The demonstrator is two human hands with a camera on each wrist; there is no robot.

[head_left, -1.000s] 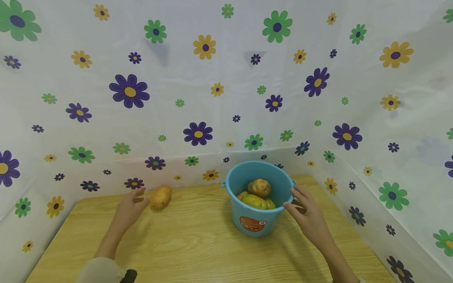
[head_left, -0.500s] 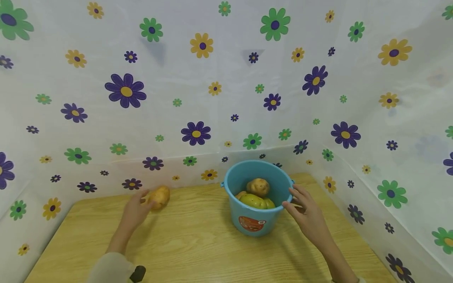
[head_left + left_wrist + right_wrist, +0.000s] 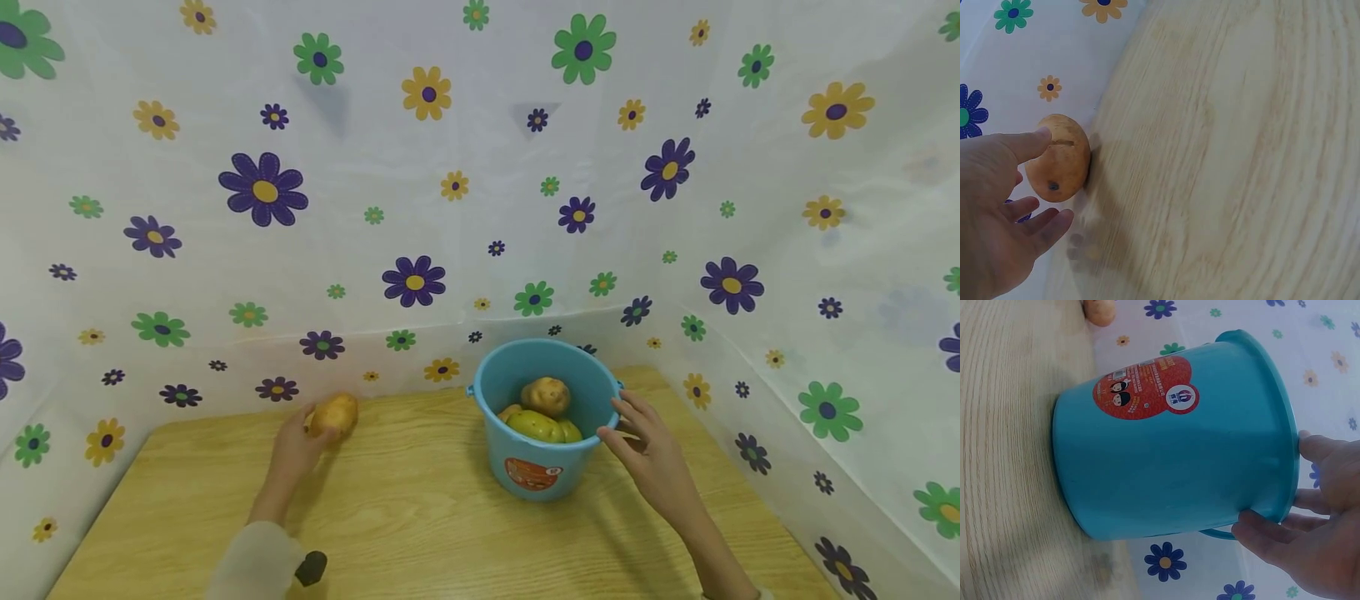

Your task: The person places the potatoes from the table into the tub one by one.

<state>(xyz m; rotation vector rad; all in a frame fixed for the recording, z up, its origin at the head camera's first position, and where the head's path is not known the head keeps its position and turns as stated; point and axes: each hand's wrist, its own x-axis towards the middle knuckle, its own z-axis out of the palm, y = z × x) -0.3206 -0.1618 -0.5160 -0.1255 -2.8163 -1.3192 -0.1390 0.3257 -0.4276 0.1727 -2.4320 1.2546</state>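
Observation:
On the left of the table lies a yellow-brown potato [image 3: 337,414], close to the patterned backdrop. My left hand [image 3: 296,446] has its thumb on the near side of it and a finger around the far side. In the left wrist view the thumb overlaps the potato [image 3: 1060,159], while the other fingers spread below it. A light-blue bucket [image 3: 536,462] with a red label stands upright on the right. Several potatoes [image 3: 536,426] lie inside it. My right hand [image 3: 652,454] holds its right rim, thumb and fingers bent at the edge.
The wood-grain table [image 3: 405,525] ends at a white, flower-printed sheet [image 3: 360,167] that rises behind it and along both sides. A stretch of table separates the potato from the bucket. The bucket's handle [image 3: 1217,534] hangs behind it in the right wrist view.
My left hand has moved right and forward to the loose potato, its thumb and finger now around it. The right hand has stayed at the bucket's rim. The head view has shifted slightly.

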